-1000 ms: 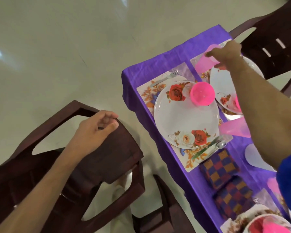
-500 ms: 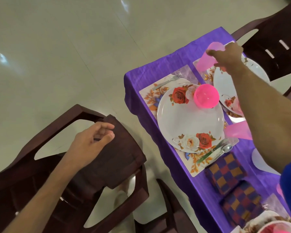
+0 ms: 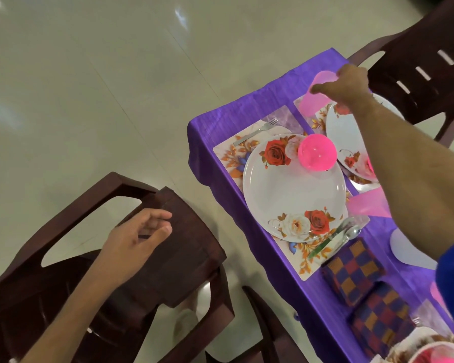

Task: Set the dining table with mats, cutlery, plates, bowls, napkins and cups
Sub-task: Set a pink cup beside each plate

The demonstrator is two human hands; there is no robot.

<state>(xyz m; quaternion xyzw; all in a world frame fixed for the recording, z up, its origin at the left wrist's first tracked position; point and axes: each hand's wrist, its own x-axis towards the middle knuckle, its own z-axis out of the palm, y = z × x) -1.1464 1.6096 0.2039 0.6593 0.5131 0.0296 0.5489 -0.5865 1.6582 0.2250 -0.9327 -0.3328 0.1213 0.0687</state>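
My right hand reaches across the table and grips a pale pink cup at its rim, at the far corner beside the far floral plate. The near floral plate lies on a floral mat and carries a pink bowl. A fork lies left of that plate, a spoon and a green-handled knife lie on its right. Another pink cup shows beside my forearm. My left hand hovers open over a dark brown chair's back.
A purple cloth covers the table. Two checked napkins lie near the front edge. A second brown chair stands at the far end, and a third chair's arm sits below the table edge. Part of another place setting shows bottom right.
My right hand with the pink cup has stayed at the far corner, shifting slightly. My left hand has drifted a little down and back from the chair's top edge.
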